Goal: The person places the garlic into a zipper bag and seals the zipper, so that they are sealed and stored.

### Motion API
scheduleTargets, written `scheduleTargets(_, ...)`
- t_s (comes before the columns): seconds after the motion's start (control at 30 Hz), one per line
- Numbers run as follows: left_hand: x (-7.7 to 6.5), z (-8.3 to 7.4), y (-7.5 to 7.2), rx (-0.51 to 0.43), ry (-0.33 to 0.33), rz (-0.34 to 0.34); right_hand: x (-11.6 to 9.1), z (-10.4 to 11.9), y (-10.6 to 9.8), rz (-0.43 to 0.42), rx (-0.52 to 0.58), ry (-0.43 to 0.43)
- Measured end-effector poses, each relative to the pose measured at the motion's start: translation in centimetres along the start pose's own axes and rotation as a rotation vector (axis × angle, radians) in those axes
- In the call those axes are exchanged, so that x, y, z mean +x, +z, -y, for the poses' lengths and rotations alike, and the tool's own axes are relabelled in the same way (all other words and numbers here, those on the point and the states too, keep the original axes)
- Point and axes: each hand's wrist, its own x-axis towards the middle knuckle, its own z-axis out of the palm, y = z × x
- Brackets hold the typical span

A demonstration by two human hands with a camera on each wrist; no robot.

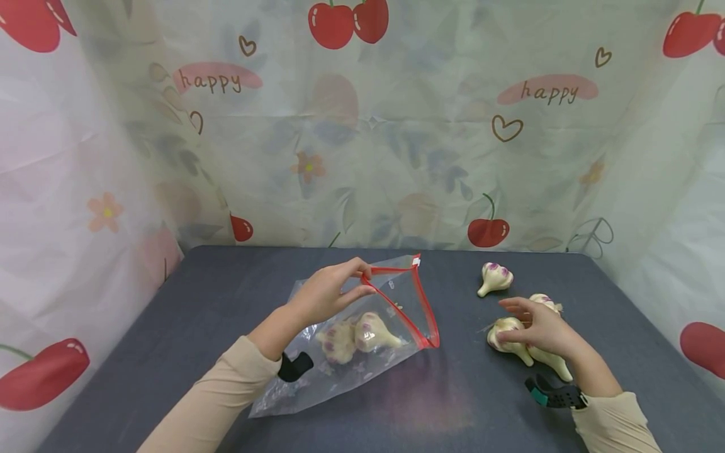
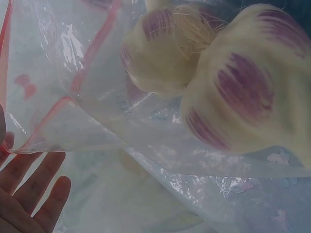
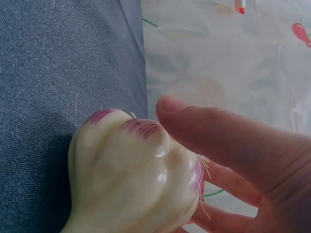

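My left hand (image 1: 328,289) pinches the open mouth of a clear zip bag (image 1: 317,389) by its red-edged rim. Two garlic bulbs lie in the bag, one (image 1: 374,332) nearer the mouth and one (image 1: 338,343) deeper in. The right hand (image 1: 546,330) is spread over a group of garlic on the table. Its thumb reaches across the nearest garlic bulb (image 1: 506,327), with the fingers extended past the far side. In the right wrist view that purple-streaked bulb (image 3: 131,170) fills the space beside the thumb (image 3: 209,128). Another bulb (image 1: 552,362) lies partly hidden under the hand.
One more garlic bulb (image 1: 545,300) shows behind the right hand, and another (image 1: 495,277) lies apart toward the back of the dark table (image 1: 243,277). A printed curtain (image 1: 396,157) hangs close behind the table and along both sides.
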Motion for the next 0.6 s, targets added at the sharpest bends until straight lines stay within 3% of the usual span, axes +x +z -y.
scheduleTargets(0.6,0.01,0.06,0.05,0.01,0.001,-0.006,0.27,-0.44,0.25,-0.013,-0.023,-0.035)
